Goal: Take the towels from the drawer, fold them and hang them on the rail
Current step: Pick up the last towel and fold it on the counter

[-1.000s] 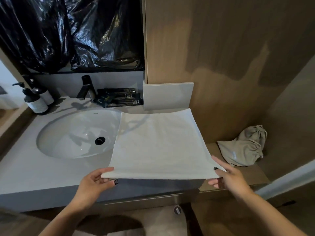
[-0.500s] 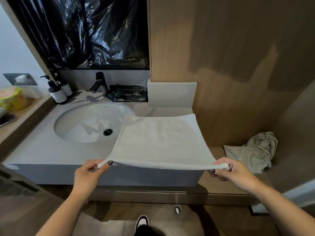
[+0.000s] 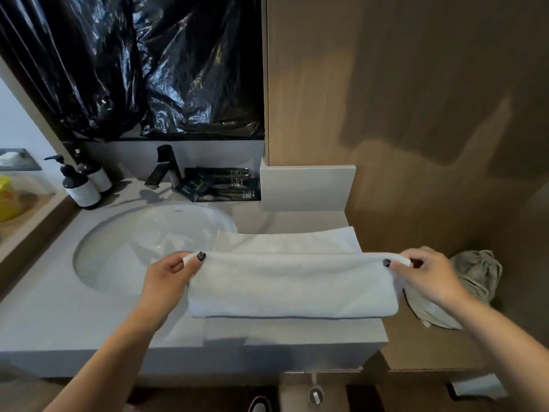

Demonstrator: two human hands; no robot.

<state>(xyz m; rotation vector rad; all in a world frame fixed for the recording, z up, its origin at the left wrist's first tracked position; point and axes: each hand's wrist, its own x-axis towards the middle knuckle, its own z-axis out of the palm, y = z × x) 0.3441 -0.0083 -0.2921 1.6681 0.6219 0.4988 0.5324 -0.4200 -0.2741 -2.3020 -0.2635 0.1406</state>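
Observation:
A white towel (image 3: 292, 285) lies on the grey vanity counter (image 3: 59, 316), right of the sink (image 3: 139, 242). Its near edge is raised and carried over toward the far edge, so a fold hangs down in front and the far part (image 3: 285, 240) lies flat behind. My left hand (image 3: 169, 278) pinches the towel's left corner between thumb and fingers. My right hand (image 3: 427, 273) pinches the right corner the same way. No rail or drawer is in view.
A black tap (image 3: 165, 166), two pump bottles (image 3: 81, 185) and dark sachets (image 3: 219, 184) stand at the counter's back. A beige cloth bag (image 3: 472, 281) lies on the lower wooden shelf to the right. Black plastic sheeting covers the mirror.
Both hands have lifted the towel's near edge and carried it forward over the rest, so the towel goes from spread flat to half folded. The camera has moved closer and looks down more.

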